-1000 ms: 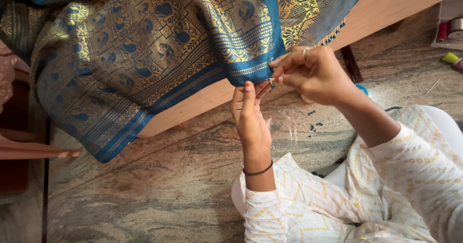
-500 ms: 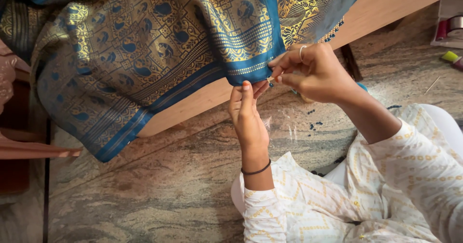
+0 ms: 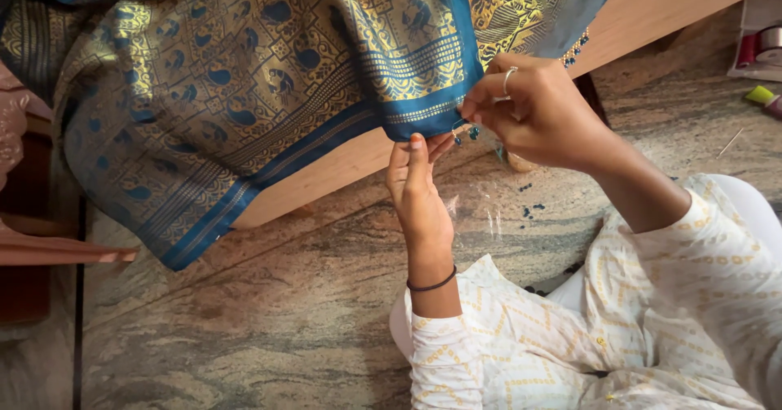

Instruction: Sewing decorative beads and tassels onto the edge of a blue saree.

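Note:
A blue and gold patterned silk cloth (image 3: 244,84) hangs over a wooden bed edge (image 3: 342,166). My left hand (image 3: 417,194) reaches up from below and holds the cloth's lower blue border between fingers and thumb. My right hand (image 3: 538,113), with a ring on one finger, pinches the same border corner from the right, next to small blue beads (image 3: 468,133) hanging at the hem. Whether a needle is in the fingers is too small to tell.
Loose dark beads (image 3: 529,210) lie on the stone floor near my knee. Thread spools (image 3: 757,48) and a small green item (image 3: 762,95) sit at the right edge. A brown wooden piece (image 3: 49,247) stands at the left.
My right hand has lifted slightly and shifted up along the hem. My left hand has stayed under the border, fingers pointing up.

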